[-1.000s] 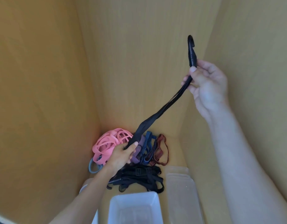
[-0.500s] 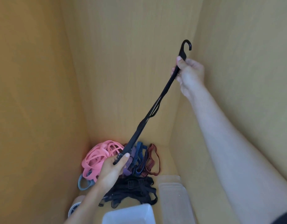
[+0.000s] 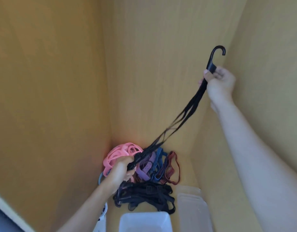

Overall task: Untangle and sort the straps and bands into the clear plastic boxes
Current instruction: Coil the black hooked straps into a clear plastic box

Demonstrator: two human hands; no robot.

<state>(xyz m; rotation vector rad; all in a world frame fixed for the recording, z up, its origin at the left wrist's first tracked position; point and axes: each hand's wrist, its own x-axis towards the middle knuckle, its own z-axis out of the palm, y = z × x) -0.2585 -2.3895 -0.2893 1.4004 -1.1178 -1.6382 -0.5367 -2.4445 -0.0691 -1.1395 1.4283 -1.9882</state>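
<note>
A black hook strap [image 3: 186,114] stretches diagonally between my hands, its cords blurred and spread apart. High on the right, my right hand [image 3: 218,82] grips its upper end just below the curved hook [image 3: 217,56]. My left hand [image 3: 121,169] grips the lower end over the pile. On the cabinet floor lie pink bands [image 3: 117,153], purple bands [image 3: 146,166], a blue strap [image 3: 158,163], a dark red striped band [image 3: 172,169] and tangled black buckle straps [image 3: 144,196]. Two clear plastic boxes sit in front: one [image 3: 144,221] at bottom centre, one [image 3: 192,210] to its right.
Yellow wooden walls [image 3: 152,64] close in on the left, back and right. A pale blue ring [image 3: 101,179] peeks out beside my left wrist. Another round item [image 3: 104,210] lies at the lower left, mostly hidden by my forearm.
My right hand has moved farther right with the hook end. The strap's cords now spread apart and blur. My left hand still holds the lower end over the pile.
</note>
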